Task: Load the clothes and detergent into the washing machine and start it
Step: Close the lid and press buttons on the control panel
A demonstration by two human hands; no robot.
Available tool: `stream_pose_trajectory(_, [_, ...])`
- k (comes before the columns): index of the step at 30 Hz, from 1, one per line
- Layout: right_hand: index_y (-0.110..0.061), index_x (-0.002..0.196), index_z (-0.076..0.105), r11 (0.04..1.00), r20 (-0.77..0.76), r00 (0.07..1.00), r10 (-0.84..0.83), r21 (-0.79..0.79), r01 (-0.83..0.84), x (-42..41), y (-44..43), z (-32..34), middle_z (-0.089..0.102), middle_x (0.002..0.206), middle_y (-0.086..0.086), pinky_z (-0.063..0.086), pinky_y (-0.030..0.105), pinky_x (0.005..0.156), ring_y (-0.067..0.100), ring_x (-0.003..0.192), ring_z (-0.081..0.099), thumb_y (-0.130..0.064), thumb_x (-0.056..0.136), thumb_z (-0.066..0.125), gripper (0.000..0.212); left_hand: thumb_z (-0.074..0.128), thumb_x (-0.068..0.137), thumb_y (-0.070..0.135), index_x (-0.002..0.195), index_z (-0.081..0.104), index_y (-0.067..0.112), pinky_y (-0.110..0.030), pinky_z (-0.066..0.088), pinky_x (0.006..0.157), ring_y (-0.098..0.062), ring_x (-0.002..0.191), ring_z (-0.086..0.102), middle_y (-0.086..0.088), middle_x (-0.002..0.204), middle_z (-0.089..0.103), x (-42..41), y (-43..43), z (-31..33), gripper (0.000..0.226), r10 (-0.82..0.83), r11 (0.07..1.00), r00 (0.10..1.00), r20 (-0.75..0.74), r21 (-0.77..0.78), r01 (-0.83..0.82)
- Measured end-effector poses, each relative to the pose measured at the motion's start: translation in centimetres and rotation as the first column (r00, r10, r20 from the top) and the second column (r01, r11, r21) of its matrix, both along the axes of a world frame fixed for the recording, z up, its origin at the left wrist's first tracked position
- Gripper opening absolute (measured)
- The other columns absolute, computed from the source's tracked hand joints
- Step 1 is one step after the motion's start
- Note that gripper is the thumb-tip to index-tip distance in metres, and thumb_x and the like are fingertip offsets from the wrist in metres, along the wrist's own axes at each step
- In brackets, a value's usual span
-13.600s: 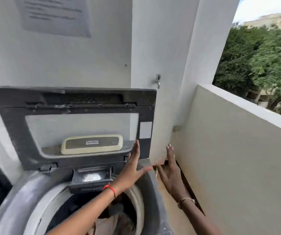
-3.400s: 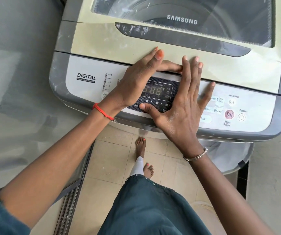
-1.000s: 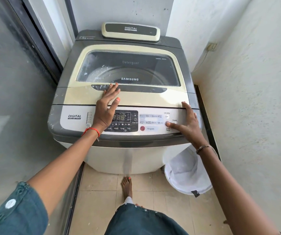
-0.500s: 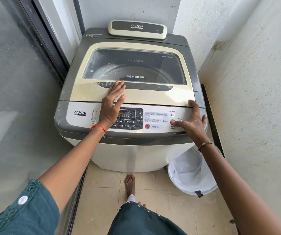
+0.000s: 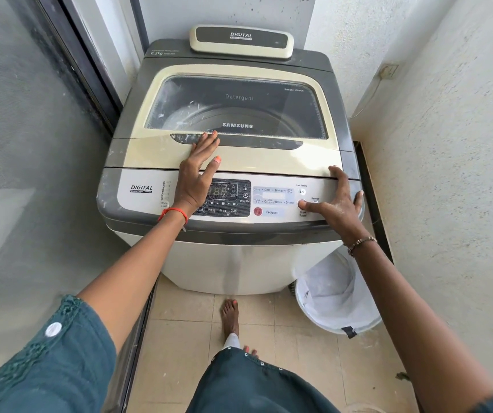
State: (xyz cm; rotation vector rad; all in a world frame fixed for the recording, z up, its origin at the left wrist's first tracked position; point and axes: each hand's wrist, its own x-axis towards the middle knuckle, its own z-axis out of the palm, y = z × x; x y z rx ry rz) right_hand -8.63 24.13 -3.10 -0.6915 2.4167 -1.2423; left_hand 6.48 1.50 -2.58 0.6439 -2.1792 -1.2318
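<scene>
From the head camera, the grey-and-cream top-loading washing machine (image 5: 239, 263) stands against the far wall, lid closed. The left hand (image 5: 197, 177) lies flat on the lid, holding nothing. The right hand (image 5: 337, 204) spreads open, thumb on the round red Start/Pause button (image 5: 301, 201). Starting seems in hand; next comes one firm thumb press.

Between the left hand (image 5: 199, 174) and the right hand (image 5: 337, 201) a bare stretch of lid (image 5: 269, 162) and control panel (image 5: 272, 201) lies open from above. Beyond the left fingertips the lid runs flat to a raised block (image 5: 240, 40) at the back, against the rear wall (image 5: 224, 10). Right of the right hand a rough side wall (image 5: 447, 144) stands near the washing machine (image 5: 233, 263), leaving a narrow gap. Below the right wrist a white basket (image 5: 328, 293) fills that floor corner. Left of the left hand a glass door (image 5: 31, 144) runs alongside. Under the arms the floor tiles (image 5: 179, 338) hold only a foot (image 5: 229, 317).
</scene>
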Motion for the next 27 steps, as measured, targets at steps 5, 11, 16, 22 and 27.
stream_pose_trajectory(5, [-0.031,0.137,0.029,1.0,0.003,1.0,-0.013,-0.005,0.013,0.08,0.12,0.2,0.032,0.146,-0.013,-0.012,0.045,0.117,-0.006,0.117,0.01,-0.046,0.055,0.068,0.092,0.044,0.088,0.019,0.13,0.049,-0.005,-0.039,0.02,0.119,-0.026,0.141,0.031,-0.018,0.144,0.042,-0.04,-0.04,-0.12,0.049,0.002,1.0,1.0,-0.007,-0.022,-0.002])
stream_pose_trajectory(11, [-0.032,0.135,0.031,1.0,0.001,1.0,-0.007,0.002,0.007,0.2,0.03,0.05,0.034,0.143,-0.014,-0.012,0.044,0.117,-0.007,0.114,0.009,-0.046,0.056,0.068,0.088,0.044,0.088,0.019,0.13,0.049,-0.005,-0.038,0.02,0.119,-0.025,0.141,0.031,-0.017,0.144,0.042,-0.04,-0.06,-0.18,0.049,0.002,1.0,1.0,-0.004,-0.026,-0.002])
stream_pose_trajectory(16, [-0.033,0.134,0.032,1.0,-0.005,1.0,-0.009,0.001,0.009,0.18,0.16,0.12,0.034,0.141,-0.016,-0.012,0.044,0.117,-0.011,0.112,0.01,-0.045,0.056,0.068,0.088,0.044,0.088,0.019,0.13,0.05,-0.004,-0.037,0.021,0.119,-0.025,0.14,0.032,-0.017,0.144,0.043,-0.01,-0.05,-0.26,0.049,0.002,0.999,1.0,-0.007,-0.032,-0.002])
stream_pose_trajectory(22, [-0.031,0.135,0.031,1.0,-0.009,1.0,0.006,0.001,-0.006,0.1,0.17,0.09,0.032,0.145,-0.011,-0.013,0.045,0.117,-0.004,0.126,0.012,-0.045,0.056,0.067,0.088,0.045,0.088,0.018,0.129,0.049,-0.005,-0.043,0.022,0.118,-0.027,0.14,0.032,-0.019,0.143,0.043,-0.01,-0.07,-0.27,0.048,0.003,0.999,1.0,-0.012,-0.037,-0.004])
stream_pose_trajectory(27, [-0.031,0.135,0.032,1.0,-0.018,1.0,0.009,0.003,-0.009,-0.07,0.1,-0.06,0.033,0.146,-0.01,-0.013,0.045,0.117,-0.004,0.128,0.016,-0.046,0.056,0.067,0.087,0.044,0.088,0.018,0.13,0.049,-0.005,-0.044,0.023,0.118,-0.027,0.14,0.031,-0.019,0.144,0.042,0.03,-0.09,-0.23,0.048,-0.001,0.999,1.0,-0.01,-0.034,0.001])
